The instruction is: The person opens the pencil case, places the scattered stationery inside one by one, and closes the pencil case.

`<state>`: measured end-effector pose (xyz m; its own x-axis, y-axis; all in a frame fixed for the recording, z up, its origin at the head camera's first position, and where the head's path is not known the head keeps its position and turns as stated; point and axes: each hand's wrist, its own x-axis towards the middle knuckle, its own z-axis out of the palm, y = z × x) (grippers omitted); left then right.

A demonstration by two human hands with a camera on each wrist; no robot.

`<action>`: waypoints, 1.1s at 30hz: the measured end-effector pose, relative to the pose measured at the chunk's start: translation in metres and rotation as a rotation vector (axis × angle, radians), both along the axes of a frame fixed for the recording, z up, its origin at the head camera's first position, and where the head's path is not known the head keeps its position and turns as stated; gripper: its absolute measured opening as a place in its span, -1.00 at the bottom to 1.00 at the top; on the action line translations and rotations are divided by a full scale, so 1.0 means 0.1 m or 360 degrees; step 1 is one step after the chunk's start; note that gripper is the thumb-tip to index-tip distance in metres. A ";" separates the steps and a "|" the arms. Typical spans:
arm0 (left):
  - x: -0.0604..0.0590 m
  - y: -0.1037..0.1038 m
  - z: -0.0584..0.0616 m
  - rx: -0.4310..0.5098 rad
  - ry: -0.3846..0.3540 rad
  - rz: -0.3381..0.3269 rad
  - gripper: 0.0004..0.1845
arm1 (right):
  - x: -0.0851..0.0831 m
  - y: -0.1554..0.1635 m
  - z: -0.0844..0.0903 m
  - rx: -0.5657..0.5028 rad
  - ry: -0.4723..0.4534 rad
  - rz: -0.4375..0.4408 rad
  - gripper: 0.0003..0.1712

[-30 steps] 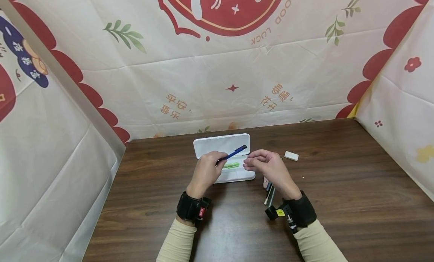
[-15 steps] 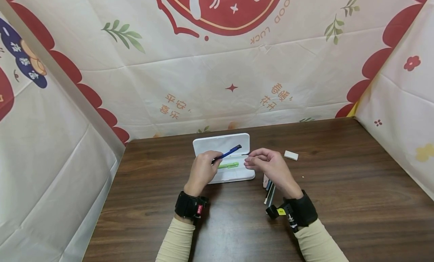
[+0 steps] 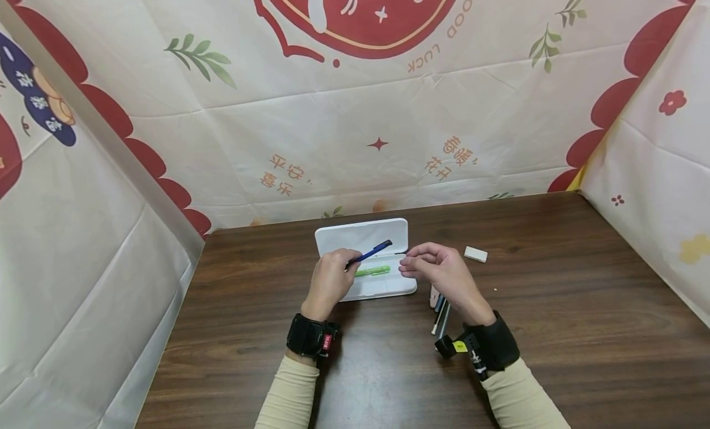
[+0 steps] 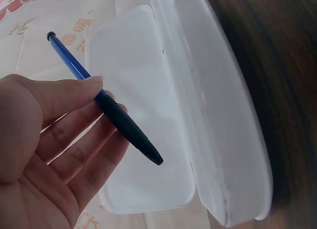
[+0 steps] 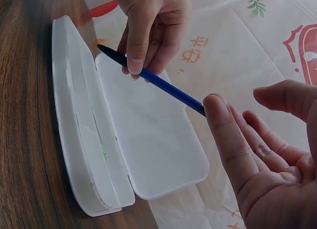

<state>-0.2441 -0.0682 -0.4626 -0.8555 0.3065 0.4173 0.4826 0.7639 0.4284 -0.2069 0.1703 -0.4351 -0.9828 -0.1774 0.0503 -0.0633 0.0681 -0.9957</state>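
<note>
Blue pen, one; held aslant above the white case, apart from it; dark tip end toward the left, button end raised toward the right.

Left hand; grip clamped on the pen, thumb against fingers where blue meets black; tip end free of the fingers.

Right hand; grip apart, thumb well away from the fingers, nothing held; near the button end; contact hard to tell in the right wrist view, a gap in the head view.

White case, lid tipped back; green pen lying lengthwise in it.

Bench, bearing an eraser and pencils, the latter partly hidden under the right hand.

Handling note, by judgement; a light pinch at mid-barrel should keep the pen from swivelling; any lowering would best be done level, lengthwise, beside the green pen; right fingers kept clear of the button, lest it be knocked.
</note>
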 end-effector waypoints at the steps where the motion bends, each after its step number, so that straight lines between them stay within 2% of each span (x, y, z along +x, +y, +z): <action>1: 0.00 0.00 0.00 -0.0003 -0.0001 0.0000 -0.85 | 0.00 0.00 0.00 0.0001 0.0002 0.0000 -0.71; 17: -0.03 0.01 -0.07 -0.0037 -0.0077 0.0012 -0.85 | 0.00 0.02 -0.01 -0.0009 0.0011 0.0016 -0.74; 33: -0.03 0.02 -0.15 -0.0139 -0.0046 0.0011 -0.86 | 0.00 0.01 -0.01 0.0047 -0.0006 -0.0005 -0.73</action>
